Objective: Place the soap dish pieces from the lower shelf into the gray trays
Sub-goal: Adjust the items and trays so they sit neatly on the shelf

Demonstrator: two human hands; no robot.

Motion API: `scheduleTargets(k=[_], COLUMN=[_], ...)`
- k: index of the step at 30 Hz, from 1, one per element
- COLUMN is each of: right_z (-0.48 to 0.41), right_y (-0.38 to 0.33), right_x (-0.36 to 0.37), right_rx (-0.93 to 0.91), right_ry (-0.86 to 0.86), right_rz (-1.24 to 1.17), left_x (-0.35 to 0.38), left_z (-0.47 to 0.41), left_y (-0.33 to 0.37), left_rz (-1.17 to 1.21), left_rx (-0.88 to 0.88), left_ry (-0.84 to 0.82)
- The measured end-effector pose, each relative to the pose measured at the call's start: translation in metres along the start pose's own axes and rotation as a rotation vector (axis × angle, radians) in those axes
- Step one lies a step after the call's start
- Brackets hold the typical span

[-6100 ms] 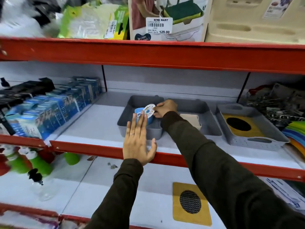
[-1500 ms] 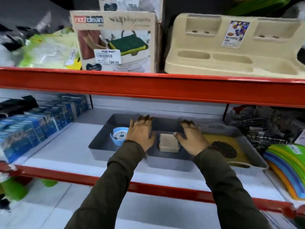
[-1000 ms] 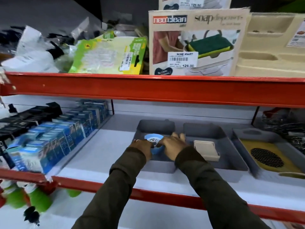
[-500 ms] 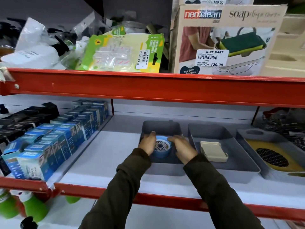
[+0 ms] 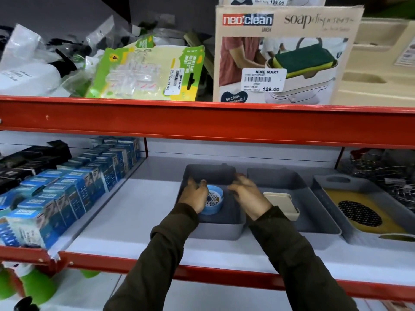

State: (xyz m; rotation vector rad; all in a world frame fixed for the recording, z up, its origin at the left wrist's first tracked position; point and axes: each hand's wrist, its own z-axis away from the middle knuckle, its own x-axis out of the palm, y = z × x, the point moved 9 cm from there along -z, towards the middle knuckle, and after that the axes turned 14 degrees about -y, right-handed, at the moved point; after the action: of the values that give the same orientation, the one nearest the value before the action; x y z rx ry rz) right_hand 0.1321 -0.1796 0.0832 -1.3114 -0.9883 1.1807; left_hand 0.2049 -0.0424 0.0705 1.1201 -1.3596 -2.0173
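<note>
Three gray trays stand side by side on the middle shelf. The left gray tray [image 5: 219,230] holds a round blue soap dish piece [image 5: 213,202] with a patterned label inside. My left hand [image 5: 193,194] curls over this tray's left wall, right beside the blue piece. My right hand [image 5: 249,196] grips the tray's right wall. In the middle gray tray [image 5: 314,226] a beige soap dish piece [image 5: 281,203] leans near my right wrist. The right gray tray [image 5: 332,181] contains a yellow square piece with a black mesh circle [image 5: 359,213].
Blue and black boxes [image 5: 74,194] fill the shelf's left side behind a divider. Wire racks [image 5: 386,169] sit at the far right. The red shelf beam [image 5: 202,122] hangs close above, with a soap dispenser box [image 5: 280,55] on top. Green bottles [image 5: 33,286] stand on the lower shelf.
Both hands have spread apart from the blue piece and reached further back to the left tray's side walls. Earlier, my right hand set the blue piece into that tray.
</note>
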Motion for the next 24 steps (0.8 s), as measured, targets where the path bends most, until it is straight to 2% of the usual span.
scheduleTargets(k=[2, 5, 8, 12, 17, 20, 24], right_z=[0.014, 0.038, 0.054, 0.066, 0.071, 0.068, 0.061], right_y=[-0.016, -0.026, -0.015, 0.011, 0.032, 0.037, 0.046], right_x=[-0.026, -0.072, -0.111, -0.129, -0.138, -0.146, -0.166], right_rx=[-0.080, -0.111, 0.010, 0.222, 0.298, 0.257, 0.175], right_ry=[0.023, 0.108, 0.172, 0.104, 0.066, 0.076, 0.125], right_rz=[0.125, 0.326, 0.650, 0.793, 0.808, 0.773, 0.379], left_x=[0.007, 0.042, 0.105, 0.175, 0.203, 0.201, 0.194], left_z=[0.006, 0.014, 0.020, 0.016, 0.006, -0.002, -0.011], left_y=[0.025, 0.064, 0.096, 0.103, 0.085, 0.081, 0.079], left_rz=[-0.165, -0.355, -0.714, -0.946, -0.914, -0.820, -0.459], left_rx=[0.101, 0.274, 0.381, 0.332, 0.135, 0.101, 0.078], left_ry=[0.062, 0.010, -0.130, -0.281, -0.335, -0.292, -0.209])
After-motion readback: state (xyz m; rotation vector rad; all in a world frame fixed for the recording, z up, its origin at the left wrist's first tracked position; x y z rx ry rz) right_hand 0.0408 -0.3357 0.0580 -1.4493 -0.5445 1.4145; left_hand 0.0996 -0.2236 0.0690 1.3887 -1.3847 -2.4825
